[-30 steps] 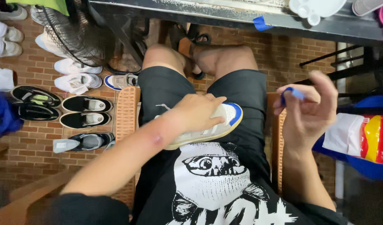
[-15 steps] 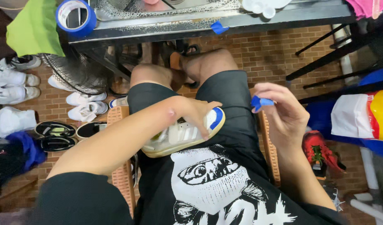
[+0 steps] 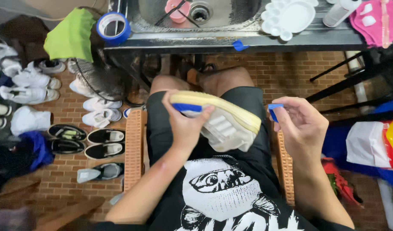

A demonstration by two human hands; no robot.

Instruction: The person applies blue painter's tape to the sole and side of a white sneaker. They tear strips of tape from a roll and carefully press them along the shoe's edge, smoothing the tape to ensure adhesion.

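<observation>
I sit with a white sneaker [image 3: 224,124] over my lap, turned on its side so its yellowed sole edge faces up. My left hand [image 3: 184,122] grips it at the toe end, where a strip of blue tape covers the sole's rim. My right hand [image 3: 300,126] hovers just right of the shoe and pinches a small piece of blue tape [image 3: 274,111] between thumb and fingers.
A metal sink counter [image 3: 230,40] runs ahead, carrying a blue tape roll [image 3: 113,28], a green cloth [image 3: 70,36], a white paint palette [image 3: 290,17] and a pink cloth [image 3: 376,21]. Several pairs of shoes [image 3: 91,141] and a fan [image 3: 100,81] stand on the brick floor at left. Bags [image 3: 367,145] lie at right.
My left hand has lifted the sneaker and rolled it so the sole edge faces up. My right hand stays beside it with the tape piece. My head has tilted up toward the sink.
</observation>
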